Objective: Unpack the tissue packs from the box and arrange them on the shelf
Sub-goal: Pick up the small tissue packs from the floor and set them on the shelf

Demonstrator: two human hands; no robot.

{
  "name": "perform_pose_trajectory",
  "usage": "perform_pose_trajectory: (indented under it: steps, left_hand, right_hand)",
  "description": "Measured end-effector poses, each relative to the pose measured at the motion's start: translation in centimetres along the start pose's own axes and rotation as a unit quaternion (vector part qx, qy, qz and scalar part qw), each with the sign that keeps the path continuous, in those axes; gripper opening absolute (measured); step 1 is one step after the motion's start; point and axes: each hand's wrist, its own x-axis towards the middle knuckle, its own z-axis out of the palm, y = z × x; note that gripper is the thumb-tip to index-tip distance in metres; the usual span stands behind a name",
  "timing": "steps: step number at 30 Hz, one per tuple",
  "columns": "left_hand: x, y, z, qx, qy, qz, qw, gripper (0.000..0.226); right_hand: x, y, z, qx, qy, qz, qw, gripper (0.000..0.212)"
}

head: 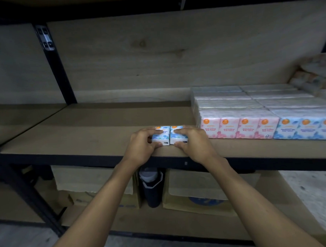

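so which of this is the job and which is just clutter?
Job: left hand holding left blue pack; right hand holding right blue pack; shelf; pink packs and blue row already arranged.
Bystanders: dark bottle, cardboard boxes below (source box unclear).

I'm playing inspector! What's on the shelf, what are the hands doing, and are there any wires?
Surface: brown shelf board in a black metal frame.
Job's things: left tissue pack and right tissue pack stand side by side, touching, near the front edge. Rows of pink rose-scented packs and blue packs stand to their right.
Clutter: dark bottle between cardboard boxes on the lower shelf.
Hands: left hand grips the left tissue pack; right hand grips the right tissue pack.
Cables: nothing seen.
Surroundings: wooden back panel, black upright post; blurred packs at far right.
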Motion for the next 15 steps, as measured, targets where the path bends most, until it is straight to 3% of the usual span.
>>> perform_pose_trajectory:
  steps: [15]
  left_hand:
    - [3.9,-0.8,1.3,-0.001,-0.015,-0.029,0.999,0.038]
  right_hand:
    - [3.3,0.6,0.7,0.014,0.008,0.026,1.0,0.046]
